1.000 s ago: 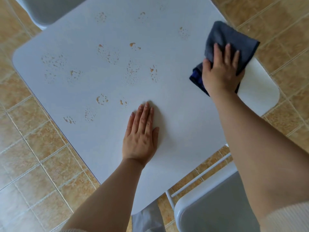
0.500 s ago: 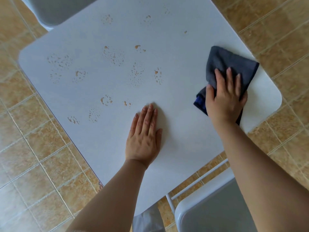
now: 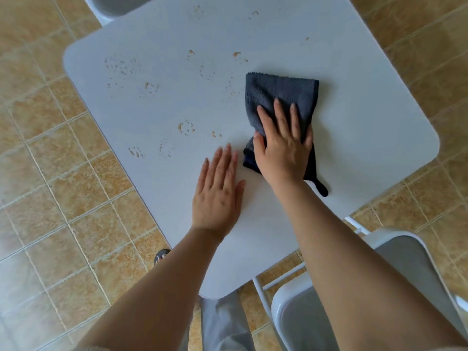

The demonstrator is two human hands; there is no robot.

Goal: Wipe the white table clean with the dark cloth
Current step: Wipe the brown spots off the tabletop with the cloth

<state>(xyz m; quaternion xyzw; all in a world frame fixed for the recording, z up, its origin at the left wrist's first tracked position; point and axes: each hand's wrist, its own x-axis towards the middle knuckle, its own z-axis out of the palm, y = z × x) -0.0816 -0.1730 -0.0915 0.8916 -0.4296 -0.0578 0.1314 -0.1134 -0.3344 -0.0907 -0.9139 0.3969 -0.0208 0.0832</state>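
Note:
The white table fills the middle of the view. Several patches of brownish droplets dot its left and far parts. The dark cloth, folded and grey-blue, lies near the table's centre. My right hand presses flat on the cloth's near half, fingers spread. Just to its left, my left hand rests flat on the bare tabletop with its fingers apart, holding nothing. A small corner of the cloth sticks out behind my right wrist.
A grey chair with a white frame stands at the table's near right. Another chair shows at the far left corner. Tan floor tiles surround the table. My foot shows under the table's near edge.
My right hand has slid the cloth from the table's right edge leftward to the centre, over some of the droplet patches. My left hand has stayed flat in place.

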